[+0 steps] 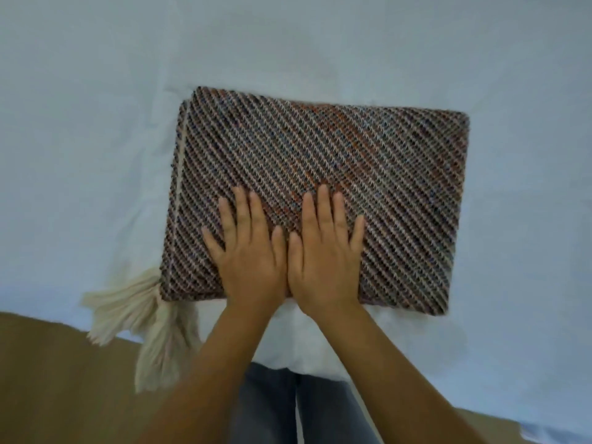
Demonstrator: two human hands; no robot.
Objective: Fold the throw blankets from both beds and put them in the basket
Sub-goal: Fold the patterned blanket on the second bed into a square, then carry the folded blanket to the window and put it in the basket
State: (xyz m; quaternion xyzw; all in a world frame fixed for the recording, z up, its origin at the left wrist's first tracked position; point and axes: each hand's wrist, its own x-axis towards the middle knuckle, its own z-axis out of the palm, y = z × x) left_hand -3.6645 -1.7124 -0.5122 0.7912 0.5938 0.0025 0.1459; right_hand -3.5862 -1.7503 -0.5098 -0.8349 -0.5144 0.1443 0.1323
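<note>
Blanket [320, 174], folded into a thick rectangle, is lying on the pale bed [96, 123] near its edge, cream tassels [128, 309] spilling off one corner. Left hand [248, 251] and right hand [323, 251] are pressing it with flat, straight fingers, gripping nothing. Smoothing outward should be flattening the layers best.

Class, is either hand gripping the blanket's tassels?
No: the left hand and right hand lie flat on the blanket, apart from the tassels.

The throw blanket [320, 174], diagonal-striped weave, lies folded into a flat rectangle, cream tassels [141, 318] trailing.
</note>
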